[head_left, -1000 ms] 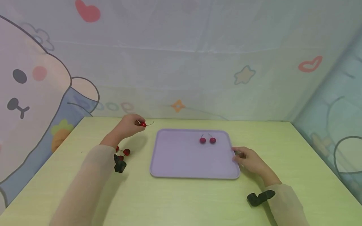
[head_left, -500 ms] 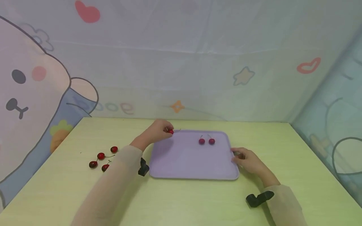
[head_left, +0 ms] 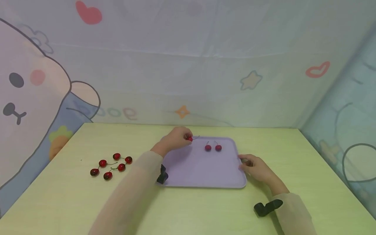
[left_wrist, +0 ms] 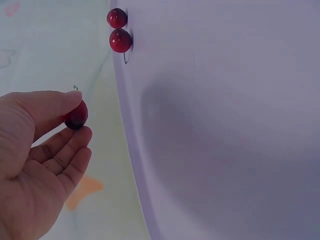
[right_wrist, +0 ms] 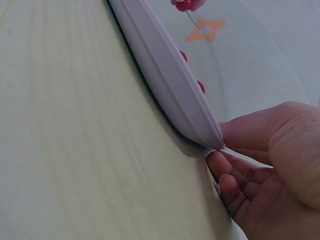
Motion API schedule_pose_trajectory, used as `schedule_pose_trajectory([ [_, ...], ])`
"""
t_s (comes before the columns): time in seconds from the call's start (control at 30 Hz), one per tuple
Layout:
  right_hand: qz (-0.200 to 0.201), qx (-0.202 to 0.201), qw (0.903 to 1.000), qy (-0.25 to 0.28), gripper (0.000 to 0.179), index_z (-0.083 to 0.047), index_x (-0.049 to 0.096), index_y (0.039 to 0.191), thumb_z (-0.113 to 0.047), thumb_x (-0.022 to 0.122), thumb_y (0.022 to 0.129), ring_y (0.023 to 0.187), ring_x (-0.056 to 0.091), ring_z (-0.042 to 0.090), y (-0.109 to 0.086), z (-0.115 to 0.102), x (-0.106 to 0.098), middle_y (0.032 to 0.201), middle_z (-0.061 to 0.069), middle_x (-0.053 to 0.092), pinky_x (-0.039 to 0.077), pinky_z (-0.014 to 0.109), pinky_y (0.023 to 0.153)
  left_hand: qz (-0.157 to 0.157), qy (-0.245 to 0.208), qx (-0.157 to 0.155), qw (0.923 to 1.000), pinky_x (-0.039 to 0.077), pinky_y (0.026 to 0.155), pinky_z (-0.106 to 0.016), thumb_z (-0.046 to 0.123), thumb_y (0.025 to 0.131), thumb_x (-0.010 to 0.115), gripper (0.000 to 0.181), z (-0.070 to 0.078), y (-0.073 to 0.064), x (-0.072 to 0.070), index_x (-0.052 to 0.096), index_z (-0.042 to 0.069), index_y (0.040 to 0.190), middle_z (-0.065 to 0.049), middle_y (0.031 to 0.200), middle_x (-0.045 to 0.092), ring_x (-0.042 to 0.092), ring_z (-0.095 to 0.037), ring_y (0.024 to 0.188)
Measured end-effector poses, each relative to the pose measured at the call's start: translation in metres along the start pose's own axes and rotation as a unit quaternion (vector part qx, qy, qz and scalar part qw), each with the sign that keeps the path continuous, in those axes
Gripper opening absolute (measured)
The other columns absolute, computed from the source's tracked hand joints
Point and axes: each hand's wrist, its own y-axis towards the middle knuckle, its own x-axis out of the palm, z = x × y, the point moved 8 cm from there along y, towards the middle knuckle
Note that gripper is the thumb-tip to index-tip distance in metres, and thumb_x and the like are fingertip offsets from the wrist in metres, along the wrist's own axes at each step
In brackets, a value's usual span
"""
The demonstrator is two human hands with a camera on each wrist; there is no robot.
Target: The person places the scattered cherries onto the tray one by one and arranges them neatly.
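In the head view my left hand (head_left: pixel 174 138) is over the back left of a lavender tray (head_left: pixel 205 169). It pinches a red cherry (left_wrist: pixel 77 117) between thumb and fingertips, above the tray surface, with the thin stem sticking out to the right. Two more cherries, a left one (head_left: pixel 208 148) and a right one (head_left: pixel 218 148), lie side by side on the tray near its back right corner, stems pointing back. At the tray's right edge, my right hand (head_left: pixel 259 169) holds the rim; the right wrist view shows the thumb (right_wrist: pixel 250 131) on the rim and fingers curled below.
Several cherries (head_left: pixel 102 163) with stems lie on the pale yellow-green table (head_left: pixel 205 212) left of the tray, beside the left sleeve (head_left: pixel 132 192). A printed cloth backdrop (head_left: pixel 164 71) stands behind the table's far edge.
My left hand has carried the cherry rightward from beside the tray to over its back left part. The loose cherries on the left have come into full view. My right hand stays at the rim.
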Motion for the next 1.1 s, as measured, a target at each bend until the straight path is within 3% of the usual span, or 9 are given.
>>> schedule_pose_trajectory([
  [0.27, 0.001, -0.001, 1.0000, 0.002, 0.043, 0.006, 0.054, 0.131, -0.009, 0.063, 0.092, 0.093, 0.055, 0.024, 0.000, 0.001, -0.001, 0.106, 0.018, 0.062, 0.046, 0.033, 0.077, 0.003, 0.018, -0.004, 0.9998, 0.050, 0.087, -0.034, 0.006, 0.084, 0.066, 0.018, 0.000, 0.014, 0.011, 0.069, 0.000, 0.101, -0.011, 0.098, 0.069, 0.061, -0.023, 0.094],
  [0.63, 0.002, -0.005, 1.0000, 0.006, 0.043, 0.005, 0.054, 0.131, -0.009, 0.063, 0.091, 0.093, 0.055, 0.024, -0.002, -0.001, -0.001, 0.105, 0.017, 0.062, 0.046, 0.033, 0.077, -0.018, 0.020, -0.042, 0.9988, 0.050, 0.086, -0.036, 0.005, 0.083, 0.068, 0.015, 0.000, 0.021, 0.030, 0.069, -0.002, 0.097, -0.014, 0.097, 0.069, 0.062, -0.024, 0.093],
  [1.1, 0.003, -0.004, 1.0000, 0.000, 0.043, 0.004, 0.055, 0.131, -0.009, 0.062, 0.091, 0.092, 0.055, 0.024, -0.001, -0.002, -0.002, 0.104, 0.016, 0.062, 0.046, 0.032, 0.077, -0.005, 0.059, -0.071, 0.9957, 0.049, 0.080, -0.032, 0.006, 0.081, 0.069, 0.014, -0.003, 0.025, 0.036, 0.069, -0.002, 0.092, -0.011, 0.094, 0.067, 0.057, -0.020, 0.085],
])
